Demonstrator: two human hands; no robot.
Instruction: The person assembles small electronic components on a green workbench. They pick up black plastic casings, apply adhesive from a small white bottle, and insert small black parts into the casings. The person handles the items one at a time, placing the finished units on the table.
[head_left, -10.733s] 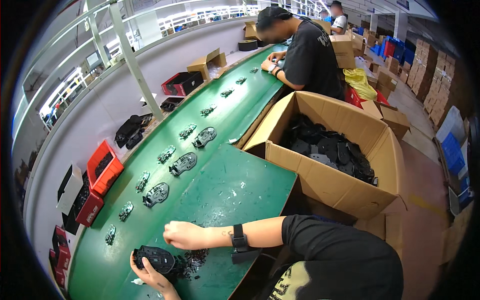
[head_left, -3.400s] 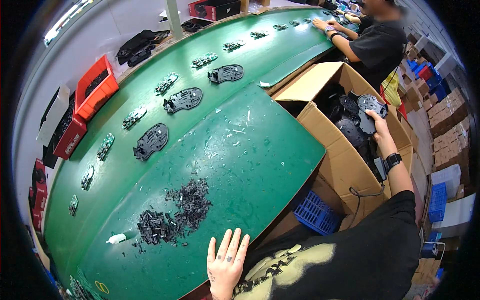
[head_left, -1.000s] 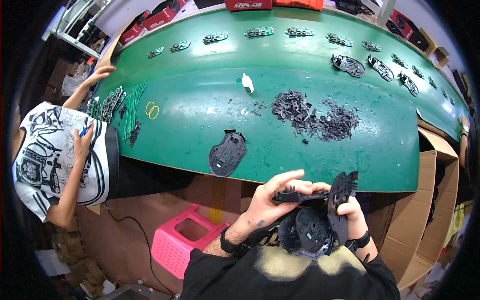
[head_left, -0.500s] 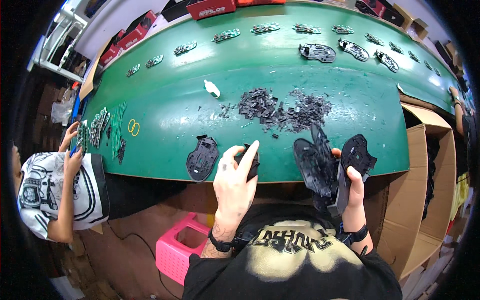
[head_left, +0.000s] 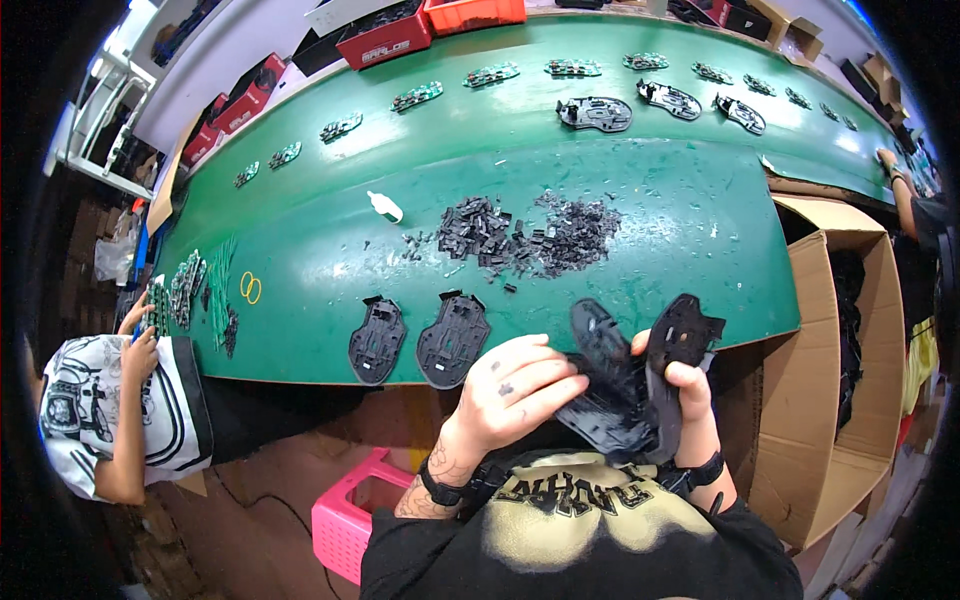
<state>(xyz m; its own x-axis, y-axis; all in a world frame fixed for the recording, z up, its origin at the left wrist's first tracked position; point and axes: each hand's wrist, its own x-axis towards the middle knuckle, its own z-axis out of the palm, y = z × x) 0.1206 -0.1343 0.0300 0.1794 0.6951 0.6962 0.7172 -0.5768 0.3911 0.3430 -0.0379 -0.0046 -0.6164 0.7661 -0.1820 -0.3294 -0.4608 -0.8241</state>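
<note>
My right hand (head_left: 688, 385) grips a fanned stack of black plastic mouse base shells (head_left: 672, 335) in front of my body at the table's edge. Several shells splay out from it to the left, blurred by motion. Beside them is my left hand (head_left: 515, 393), palm down, its fingers stretched toward the stack; whether the fingertips touch it I cannot tell. Two more shells lie flat side by side near the table's front edge: the left shell (head_left: 378, 340) and the right shell (head_left: 452, 340).
Small black plastic pieces (head_left: 540, 235) are heaped mid-table, near a white bottle (head_left: 385, 207). Circuit boards (head_left: 417, 95) line the green table's (head_left: 330, 235) far side, with several shells (head_left: 597, 114). A cardboard box (head_left: 815, 350) stands right, a pink stool (head_left: 340, 530) below. A person (head_left: 125, 410) works at left.
My left hand has let go of the second shell, now flat beside the first, and moved right to the stack. The view has shifted, so the table's things appear further left.
</note>
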